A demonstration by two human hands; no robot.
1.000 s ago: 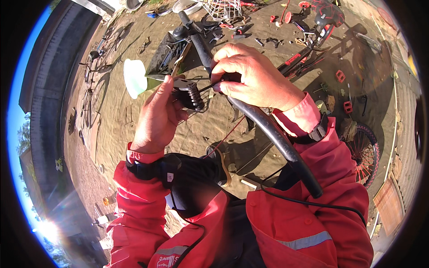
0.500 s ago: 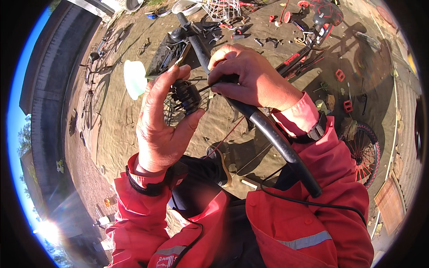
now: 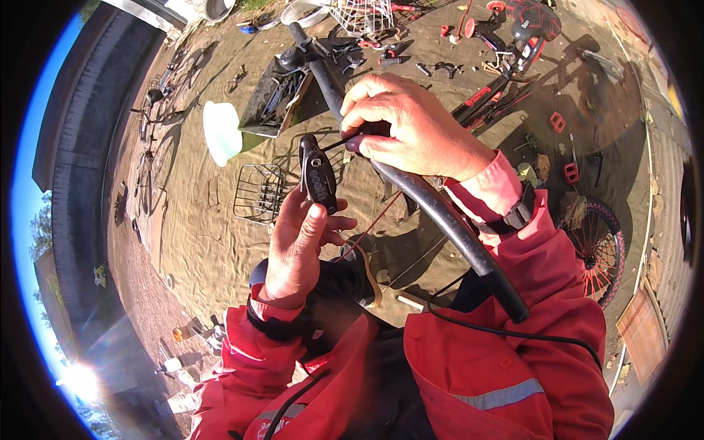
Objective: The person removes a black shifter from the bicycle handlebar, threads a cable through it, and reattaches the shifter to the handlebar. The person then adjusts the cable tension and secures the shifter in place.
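The left hand (image 3: 295, 253) grips a black folding tool (image 3: 321, 182) by its lower end between thumb and fingers. Its slim key (image 3: 335, 145) reaches the right hand (image 3: 419, 128), whose fingers curl over a black handlebar (image 3: 445, 218).

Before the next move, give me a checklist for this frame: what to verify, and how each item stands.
1. Folding multi-tool at the left hand: ok, the hand touches its lower end.
2. Left grip firm: cannot tell.
3. Tip of the tool's extended bit seated: cannot tell, the right hand hides it.
4. Black handlebar held: ok, the right hand is closed around it.
5. Black cord clear of both hands: ok, it runs past the handlebar's near end.
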